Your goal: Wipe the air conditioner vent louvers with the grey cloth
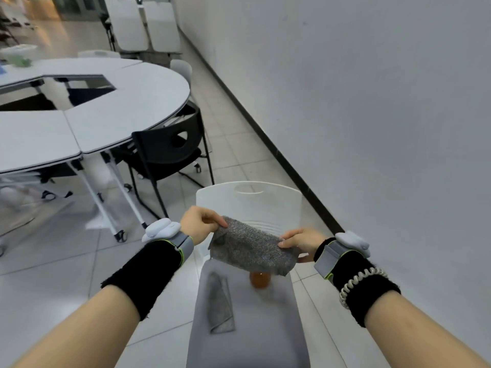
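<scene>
A grey cloth (252, 248) is stretched in the air between both hands, above a chair seat. My left hand (200, 224) pinches its upper left corner. Gripping the cloth's right edge is my right hand (300, 241). A second grey cloth (219, 304) lies folded on the seat's left side. No air conditioner or vent louvers appear in this view.
The white chair (249, 200) with a grey seat stands right below me, an orange-brown object (260, 280) on it, partly hidden by the held cloth. A white wall (372, 115) runs along the right. A round white table (119, 110) and black chair (170, 152) stand left.
</scene>
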The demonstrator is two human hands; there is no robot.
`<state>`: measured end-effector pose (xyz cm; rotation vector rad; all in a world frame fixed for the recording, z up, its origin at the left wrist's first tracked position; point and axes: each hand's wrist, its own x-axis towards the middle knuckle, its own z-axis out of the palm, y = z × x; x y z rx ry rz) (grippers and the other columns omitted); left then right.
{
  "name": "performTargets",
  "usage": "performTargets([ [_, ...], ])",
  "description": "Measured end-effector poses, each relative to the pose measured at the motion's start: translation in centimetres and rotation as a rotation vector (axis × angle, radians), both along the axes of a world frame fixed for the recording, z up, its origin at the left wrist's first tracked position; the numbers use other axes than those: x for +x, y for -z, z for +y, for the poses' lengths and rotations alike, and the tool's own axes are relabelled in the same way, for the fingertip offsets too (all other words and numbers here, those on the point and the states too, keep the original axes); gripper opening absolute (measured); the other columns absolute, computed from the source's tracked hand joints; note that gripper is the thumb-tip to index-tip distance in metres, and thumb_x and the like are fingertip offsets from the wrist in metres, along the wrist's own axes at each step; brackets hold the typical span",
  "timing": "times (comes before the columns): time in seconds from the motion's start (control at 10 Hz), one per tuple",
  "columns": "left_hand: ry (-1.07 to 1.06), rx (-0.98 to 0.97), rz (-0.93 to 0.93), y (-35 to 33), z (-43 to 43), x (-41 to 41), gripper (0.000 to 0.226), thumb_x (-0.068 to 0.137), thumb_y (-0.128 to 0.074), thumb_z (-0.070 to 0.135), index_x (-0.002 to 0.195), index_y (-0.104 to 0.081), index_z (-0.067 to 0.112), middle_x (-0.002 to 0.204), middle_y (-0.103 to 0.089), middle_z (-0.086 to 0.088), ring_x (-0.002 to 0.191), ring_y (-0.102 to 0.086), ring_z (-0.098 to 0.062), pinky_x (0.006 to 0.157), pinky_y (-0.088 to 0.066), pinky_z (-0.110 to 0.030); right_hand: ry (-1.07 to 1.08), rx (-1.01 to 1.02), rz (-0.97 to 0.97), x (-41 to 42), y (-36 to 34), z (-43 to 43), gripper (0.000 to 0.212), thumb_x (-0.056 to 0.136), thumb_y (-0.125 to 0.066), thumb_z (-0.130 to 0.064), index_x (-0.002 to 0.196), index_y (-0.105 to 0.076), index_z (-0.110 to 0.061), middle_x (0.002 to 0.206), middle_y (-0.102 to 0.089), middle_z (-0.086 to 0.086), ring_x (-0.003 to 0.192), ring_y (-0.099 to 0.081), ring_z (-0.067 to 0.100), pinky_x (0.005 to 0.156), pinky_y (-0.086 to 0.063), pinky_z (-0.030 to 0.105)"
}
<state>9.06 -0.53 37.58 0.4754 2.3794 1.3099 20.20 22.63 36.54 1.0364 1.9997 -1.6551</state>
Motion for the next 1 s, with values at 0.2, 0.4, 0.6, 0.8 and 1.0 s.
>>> performTargets([
  [0.2, -0.028, -0.061, -0.094, 4.2, -3.2, -0.2, 0.026, 0.082, -0.056, -0.012, 0.089, -0.072, 0.008, 0.093, -0.061, -0.009, 0.062, -0.053, -0.012, 0.063, -0.049, -0.013, 0.031, -0.027, -0.056, -0.6, 3.7, -4.5, 0.025, 0.084, -0.062, 0.003, 0.068, -0.056, -0.015, 0.069, -0.056, 0.004, 0.059, -0.053, 0.016, 0.051, -0.046, 0.024],
  [0.4, -0.011, -0.111, -0.18, 9.4, -5.4, -1.0, 0.034, 0.081, -0.051, -0.016, 0.109, -0.065, -0.003, 0.121, -0.052, -0.012, 0.074, -0.051, -0.025, 0.076, -0.045, -0.029, 0.058, -0.048, -0.157, -1.0, 8.1, -8.3, 0.02, 0.087, -0.054, 0.007, 0.078, -0.058, -0.01, 0.072, -0.055, 0.008, 0.063, -0.054, 0.018, 0.059, -0.051, 0.036],
  [0.6, 0.062, -0.207, -0.162, 14.4, -5.5, -2.4, 0.046, 0.078, -0.045, -0.019, 0.117, -0.061, -0.003, 0.136, -0.049, -0.013, 0.089, -0.052, -0.023, 0.085, -0.042, -0.026, 0.121, -0.084, -0.229, -0.9, 12.8, -11.6, 0.024, 0.086, -0.055, 0.009, 0.07, -0.055, -0.009, 0.073, -0.051, 0.009, 0.063, -0.051, 0.022, 0.055, -0.052, 0.039],
  [0.8, 0.129, -0.291, -0.075, 18.6, -4.7, -3.6, 0.045, 0.075, -0.045, -0.016, 0.112, -0.066, 0.0, 0.129, -0.057, -0.009, 0.119, -0.053, -0.03, 0.102, -0.041, -0.03, 0.103, -0.154, -0.299, -0.4, 17.6, -14.2, 0.014, 0.089, -0.051, 0.003, 0.084, -0.053, -0.01, 0.077, -0.052, 0.006, 0.066, -0.057, 0.021, 0.042, -0.055, 0.028],
  [1.0, 0.288, -0.265, -0.01, 21.2, -2.5, -4.7, 0.054, 0.075, -0.047, -0.011, 0.123, -0.06, 0.01, 0.146, -0.043, -0.003, 0.136, -0.037, -0.026, 0.112, -0.033, -0.038, 0.22, -0.287, -0.379, -0.5, 21.3, -16.6, 0.017, 0.094, -0.045, 0.0, 0.079, -0.051, -0.006, 0.087, -0.051, 0.009, 0.089, -0.057, 0.029, 0.073, -0.054, 0.038],
])
